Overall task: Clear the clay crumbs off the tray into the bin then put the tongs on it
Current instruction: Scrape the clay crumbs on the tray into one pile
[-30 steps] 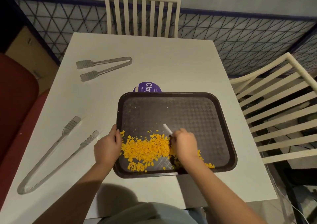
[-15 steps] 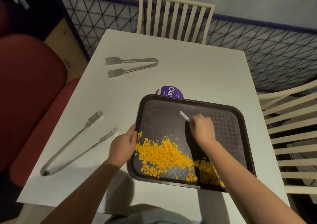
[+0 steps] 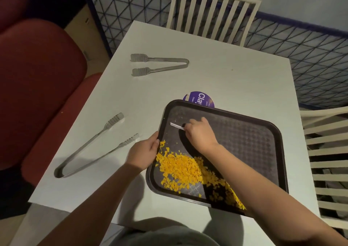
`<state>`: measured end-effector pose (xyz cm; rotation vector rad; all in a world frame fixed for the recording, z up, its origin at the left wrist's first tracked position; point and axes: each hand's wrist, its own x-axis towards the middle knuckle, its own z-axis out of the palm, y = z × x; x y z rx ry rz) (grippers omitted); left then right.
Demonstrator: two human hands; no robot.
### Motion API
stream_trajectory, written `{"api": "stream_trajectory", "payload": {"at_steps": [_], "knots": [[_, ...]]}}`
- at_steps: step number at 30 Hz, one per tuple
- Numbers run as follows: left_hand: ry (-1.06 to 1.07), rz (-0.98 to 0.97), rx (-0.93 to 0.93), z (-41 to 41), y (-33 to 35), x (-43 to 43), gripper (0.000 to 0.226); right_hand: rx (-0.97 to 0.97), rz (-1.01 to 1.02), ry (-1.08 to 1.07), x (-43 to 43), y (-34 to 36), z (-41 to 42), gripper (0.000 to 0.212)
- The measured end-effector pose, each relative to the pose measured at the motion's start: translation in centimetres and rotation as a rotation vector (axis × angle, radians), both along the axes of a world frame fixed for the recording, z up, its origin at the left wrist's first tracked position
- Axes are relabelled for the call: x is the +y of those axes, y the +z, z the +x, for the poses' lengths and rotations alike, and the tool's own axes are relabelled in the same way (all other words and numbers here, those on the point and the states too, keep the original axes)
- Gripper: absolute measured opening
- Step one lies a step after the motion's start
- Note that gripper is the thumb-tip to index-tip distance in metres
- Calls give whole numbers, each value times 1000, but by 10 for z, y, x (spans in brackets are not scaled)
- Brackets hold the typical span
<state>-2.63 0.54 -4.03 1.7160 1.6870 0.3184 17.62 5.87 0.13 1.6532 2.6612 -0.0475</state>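
Dark textured plastic tray lies skewed on white desk, long axis running left-right. Orange clay crumbs piled at near-left corner. Left hand clamped on tray's left rim. Right hand closed on thin white scraper, pointing left. Two metal tongs: large, small, ridged tips, left on desk.

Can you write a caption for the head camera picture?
Left hand steadies tray; right hand scrapes orange crumbs.

Purple lid half hidden behind tray; right arm covers some crumbs.
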Motion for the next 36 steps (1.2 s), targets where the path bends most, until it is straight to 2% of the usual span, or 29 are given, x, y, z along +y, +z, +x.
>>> {"api": "stream_trajectory", "payload": {"at_steps": [7, 10, 12, 15, 19, 23, 25, 30, 36], "knots": [[-3, 32, 19, 0, -1, -1, 38, -90, -85, 456, -27, 2, -12, 13], [20, 43, 58, 2, -2, -2, 39, -91, -81, 538, -43, 5, -16, 17], [29, 61, 81, 3, -3, -3, 40, -93, -70, 513, -53, 6, -15, 16], [39, 95, 101, 5, -6, -4, 41, -36, -43, 280, -67, 5, 9, 17], [36, 157, 132, 7, -8, -7, 41, 109, -37, -296, -115, 8, 76, 25], [30, 197, 145, 10, -5, -9, 38, 137, -159, -928, -177, 8, 135, 8], [48, 223, 164, 13, -5, -11, 37, 176, -189, -1139, -194, 3, 149, 11], [142, 285, 179, 21, -5, -18, 34, 313, -164, -1250, -198, -8, 127, 9], [161, 314, 167, 24, -3, -20, 31, 262, -176, -1019, -172, -15, 65, 17]]}}
